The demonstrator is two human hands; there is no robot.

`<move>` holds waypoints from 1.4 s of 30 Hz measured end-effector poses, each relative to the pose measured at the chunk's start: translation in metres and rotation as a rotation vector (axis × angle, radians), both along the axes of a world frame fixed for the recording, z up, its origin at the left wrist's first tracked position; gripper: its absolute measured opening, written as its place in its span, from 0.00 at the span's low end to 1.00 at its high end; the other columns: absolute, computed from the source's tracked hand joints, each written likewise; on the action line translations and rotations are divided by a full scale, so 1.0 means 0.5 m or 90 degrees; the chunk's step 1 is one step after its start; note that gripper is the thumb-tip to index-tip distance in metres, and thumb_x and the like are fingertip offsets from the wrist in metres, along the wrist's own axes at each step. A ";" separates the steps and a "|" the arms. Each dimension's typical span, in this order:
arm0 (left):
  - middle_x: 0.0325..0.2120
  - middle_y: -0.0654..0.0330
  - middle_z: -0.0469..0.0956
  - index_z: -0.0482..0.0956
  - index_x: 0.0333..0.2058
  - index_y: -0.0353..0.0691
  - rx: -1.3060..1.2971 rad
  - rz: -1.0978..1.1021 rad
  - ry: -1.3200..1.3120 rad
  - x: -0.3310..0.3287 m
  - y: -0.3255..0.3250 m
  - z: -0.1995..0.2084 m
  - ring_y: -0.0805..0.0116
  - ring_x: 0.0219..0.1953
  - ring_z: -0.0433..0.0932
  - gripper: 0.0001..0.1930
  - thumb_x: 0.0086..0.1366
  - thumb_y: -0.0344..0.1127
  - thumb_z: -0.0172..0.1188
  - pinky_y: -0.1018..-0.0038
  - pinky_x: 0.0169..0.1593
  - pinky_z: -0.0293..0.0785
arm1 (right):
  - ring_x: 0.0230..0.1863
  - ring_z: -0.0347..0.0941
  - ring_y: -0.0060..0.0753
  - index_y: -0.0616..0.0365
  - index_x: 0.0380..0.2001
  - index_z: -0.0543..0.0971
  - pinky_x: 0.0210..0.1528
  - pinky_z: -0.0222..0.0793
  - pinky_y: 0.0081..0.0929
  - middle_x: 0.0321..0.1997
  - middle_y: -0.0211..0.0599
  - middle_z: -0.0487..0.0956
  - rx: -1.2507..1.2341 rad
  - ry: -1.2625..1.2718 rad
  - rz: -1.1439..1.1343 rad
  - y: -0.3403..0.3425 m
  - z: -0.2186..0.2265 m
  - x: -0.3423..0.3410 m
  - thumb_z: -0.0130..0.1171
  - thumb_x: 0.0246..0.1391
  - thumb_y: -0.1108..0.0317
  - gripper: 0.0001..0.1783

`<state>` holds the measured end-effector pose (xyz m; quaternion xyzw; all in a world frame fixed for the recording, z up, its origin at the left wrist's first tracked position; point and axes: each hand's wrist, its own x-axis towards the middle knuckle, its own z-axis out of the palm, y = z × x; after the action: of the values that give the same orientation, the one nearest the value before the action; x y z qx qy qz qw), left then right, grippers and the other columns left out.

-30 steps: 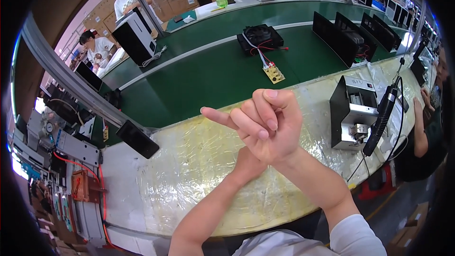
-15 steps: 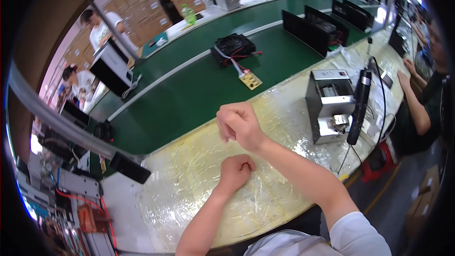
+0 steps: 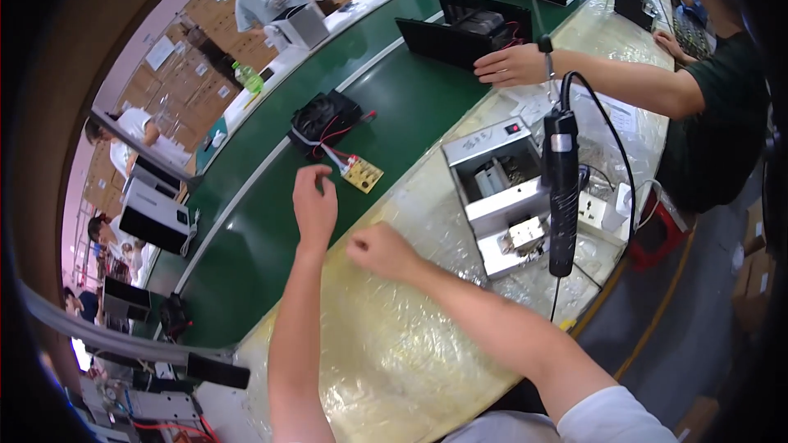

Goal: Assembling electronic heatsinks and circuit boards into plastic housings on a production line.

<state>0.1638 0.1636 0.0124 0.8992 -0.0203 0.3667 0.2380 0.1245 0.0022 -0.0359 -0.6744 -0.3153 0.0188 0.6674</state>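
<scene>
- We see glossy, wrinkled clear film (image 3: 394, 353) over our workbench.
- Our green belt (image 3: 222, 295) looks smooth, faintly shiny.
- The open fixture (image 3: 497, 217) seems bright metal.
- The fan unit (image 3: 326, 115) looks like matt black plastic.
- Our sleeve (image 3: 611, 412) is soft, matt cloth.

Bright light glints off the plastic film (image 3: 394, 344) under curved, black-rimmed edges.

A black, square-framed fan unit (image 3: 322, 119) lies seemingly flat on the green surface (image 3: 410, 107), wires (image 3: 334, 156) running to a yellow rectangular circuit board (image 3: 362, 174) beside it.
</scene>
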 end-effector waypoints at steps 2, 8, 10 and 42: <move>0.40 0.56 0.77 0.78 0.42 0.38 0.102 0.032 0.002 0.075 0.044 -0.008 0.55 0.45 0.77 0.11 0.59 0.25 0.61 0.66 0.48 0.73 | 0.21 0.67 0.54 0.69 0.21 0.74 0.28 0.66 0.38 0.21 0.56 0.74 0.027 0.037 0.020 0.020 0.003 -0.025 0.57 0.55 0.67 0.15; 0.50 0.59 0.73 0.73 0.53 0.43 0.391 0.195 0.024 0.236 0.062 -0.011 0.57 0.54 0.72 0.26 0.55 0.33 0.69 0.60 0.52 0.70 | 0.17 0.68 0.33 0.64 0.17 0.74 0.24 0.64 0.34 0.12 0.41 0.68 0.194 0.286 0.043 0.042 -0.005 -0.013 0.53 0.59 0.65 0.18; 0.51 0.59 0.72 0.72 0.54 0.44 0.438 0.239 0.037 0.251 0.058 0.001 0.58 0.54 0.72 0.28 0.53 0.33 0.70 0.60 0.52 0.69 | 0.19 0.66 0.27 0.56 0.21 0.74 0.25 0.63 0.27 0.17 0.30 0.69 0.365 0.511 0.139 0.012 0.011 -0.010 0.46 0.63 0.59 0.19; 0.49 0.46 0.75 0.69 0.58 0.29 0.105 0.323 -0.059 -0.345 0.141 0.186 0.54 0.53 0.76 0.35 0.51 0.32 0.70 0.66 0.60 0.69 | 0.42 0.76 0.40 0.62 0.56 0.73 0.53 0.73 0.41 0.40 0.44 0.79 0.668 0.655 0.231 0.010 -0.022 0.116 0.46 0.64 0.57 0.25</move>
<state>-0.0088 0.2343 0.1055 0.8740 0.1656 0.4524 0.0634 0.1824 0.0073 -0.0469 -0.1119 -0.0382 0.2882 0.9502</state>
